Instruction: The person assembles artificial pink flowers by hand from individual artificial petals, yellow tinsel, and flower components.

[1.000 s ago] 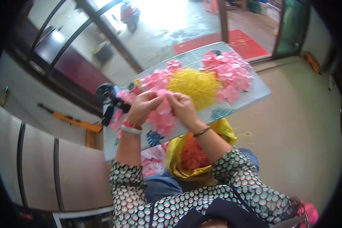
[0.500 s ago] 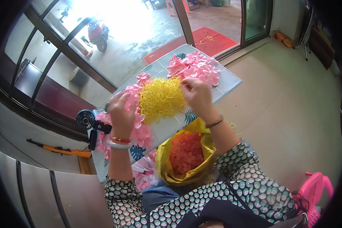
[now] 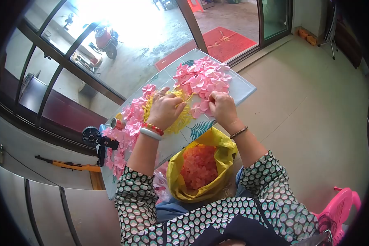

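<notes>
My left hand [image 3: 165, 110] lies over a pile of thin yellow strands [image 3: 180, 123], back upward. Its fingers look partly spread and touch the strands; the undersides are hidden. My right hand [image 3: 223, 107] is closed, thumb and fingers pressed together, at the near right edge of a heap of pink artificial flower petals [image 3: 203, 78]. What it pinches, if anything, is too small to tell. More pink petals [image 3: 133, 112] lie along the left of the yellow strands. Everything rests on a pale table with a leaf print [image 3: 244, 88].
Before me, a yellow bag [image 3: 174, 180] stands open, holding orange-pink petals [image 3: 199, 166]. A can [image 3: 117, 124] and a small black fan [image 3: 92, 136] sit at the table's left end. A pink chair [image 3: 336, 213] is at lower right. Glass doors border the far side.
My left hand has moved right, from the petals onto the yellow strands. My right hand has shifted right and nearer, from the strands to the edge of the pink heap.
</notes>
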`<act>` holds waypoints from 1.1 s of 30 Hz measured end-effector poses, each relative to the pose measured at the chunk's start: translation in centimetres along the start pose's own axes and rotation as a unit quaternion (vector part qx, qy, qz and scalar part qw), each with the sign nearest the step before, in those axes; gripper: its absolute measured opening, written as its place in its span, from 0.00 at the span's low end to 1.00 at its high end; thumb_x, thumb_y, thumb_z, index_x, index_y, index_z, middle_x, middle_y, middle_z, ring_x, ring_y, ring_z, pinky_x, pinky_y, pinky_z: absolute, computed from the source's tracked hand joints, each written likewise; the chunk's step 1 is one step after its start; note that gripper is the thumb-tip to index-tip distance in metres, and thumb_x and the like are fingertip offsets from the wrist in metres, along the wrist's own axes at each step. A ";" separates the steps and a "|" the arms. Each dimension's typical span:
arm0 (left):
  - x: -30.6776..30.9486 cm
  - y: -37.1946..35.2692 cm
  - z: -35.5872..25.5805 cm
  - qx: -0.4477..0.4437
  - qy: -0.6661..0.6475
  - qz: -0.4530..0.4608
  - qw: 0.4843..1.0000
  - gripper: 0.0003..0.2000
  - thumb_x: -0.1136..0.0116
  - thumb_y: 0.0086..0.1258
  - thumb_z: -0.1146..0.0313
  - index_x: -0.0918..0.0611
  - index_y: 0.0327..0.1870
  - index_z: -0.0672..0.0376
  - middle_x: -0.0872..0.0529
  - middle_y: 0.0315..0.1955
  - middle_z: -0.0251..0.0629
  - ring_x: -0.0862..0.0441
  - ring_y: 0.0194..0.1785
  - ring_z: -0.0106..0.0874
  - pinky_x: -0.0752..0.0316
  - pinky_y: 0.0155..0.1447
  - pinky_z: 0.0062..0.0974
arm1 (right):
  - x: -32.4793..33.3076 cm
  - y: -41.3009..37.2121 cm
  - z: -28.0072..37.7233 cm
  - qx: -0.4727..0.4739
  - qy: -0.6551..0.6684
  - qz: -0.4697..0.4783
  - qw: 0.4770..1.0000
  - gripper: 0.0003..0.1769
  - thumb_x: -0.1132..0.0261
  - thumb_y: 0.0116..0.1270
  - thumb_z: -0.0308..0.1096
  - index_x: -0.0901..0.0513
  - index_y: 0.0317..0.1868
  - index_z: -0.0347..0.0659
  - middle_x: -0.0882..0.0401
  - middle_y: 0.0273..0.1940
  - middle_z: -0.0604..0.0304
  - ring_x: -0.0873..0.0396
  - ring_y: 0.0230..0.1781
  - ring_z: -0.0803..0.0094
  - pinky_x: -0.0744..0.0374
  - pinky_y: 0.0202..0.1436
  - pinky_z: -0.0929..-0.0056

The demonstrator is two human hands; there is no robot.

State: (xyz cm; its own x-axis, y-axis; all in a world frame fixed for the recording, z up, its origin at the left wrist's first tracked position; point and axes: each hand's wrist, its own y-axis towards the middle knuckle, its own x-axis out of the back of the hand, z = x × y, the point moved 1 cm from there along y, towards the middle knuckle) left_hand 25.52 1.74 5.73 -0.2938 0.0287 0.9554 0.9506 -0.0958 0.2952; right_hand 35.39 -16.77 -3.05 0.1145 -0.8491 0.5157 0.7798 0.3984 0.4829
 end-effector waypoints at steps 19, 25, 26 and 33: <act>-8.6 15.3 11.9 0.471 -0.094 0.149 0.865 0.28 0.24 0.51 0.57 0.18 0.48 0.71 0.15 0.49 0.50 0.16 0.54 0.37 0.21 0.57 0.30 | 2.0 2.3 -2.1 -0.144 0.355 -0.026 0.923 0.08 0.34 0.61 0.28 0.17 0.38 0.31 0.17 0.27 0.56 0.20 0.25 0.72 0.24 0.30 0.69; -4.0 14.0 12.1 0.398 -0.254 0.022 0.881 0.16 0.28 0.51 0.73 0.17 0.39 0.72 0.18 0.21 0.34 0.30 0.17 0.19 0.40 0.18 0.22 | 2.1 2.6 -2.7 -0.081 0.153 -0.066 0.983 0.10 0.30 0.60 0.33 0.18 0.31 0.32 0.19 0.25 0.49 0.21 0.24 0.60 0.24 0.31 0.63; -3.2 13.6 11.6 0.379 -0.284 -0.011 0.880 0.16 0.28 0.51 0.73 0.17 0.40 0.71 0.18 0.22 0.35 0.29 0.18 0.19 0.39 0.19 0.21 | 1.8 2.5 -2.9 -0.058 0.121 -0.077 0.988 0.11 0.29 0.59 0.34 0.18 0.29 0.33 0.20 0.25 0.48 0.21 0.24 0.58 0.23 0.32 0.61; 1.8 8.0 2.8 0.253 -0.408 -0.102 0.872 0.10 0.35 0.63 0.72 0.17 0.42 0.69 0.13 0.32 0.37 0.19 0.33 0.21 0.26 0.38 0.17 | 2.4 2.5 -1.8 0.021 -0.031 -0.135 0.990 0.20 0.28 0.58 0.45 0.18 0.39 0.36 0.21 0.38 0.49 0.24 0.43 0.53 0.25 0.49 0.57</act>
State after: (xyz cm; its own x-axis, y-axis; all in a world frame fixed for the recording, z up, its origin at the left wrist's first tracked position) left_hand 32.82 3.79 9.85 -0.4885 0.7113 0.5054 0.8704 0.4382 0.2246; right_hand 38.68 -18.40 -1.89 -0.1341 -0.9043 0.4052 0.7509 0.1741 0.6371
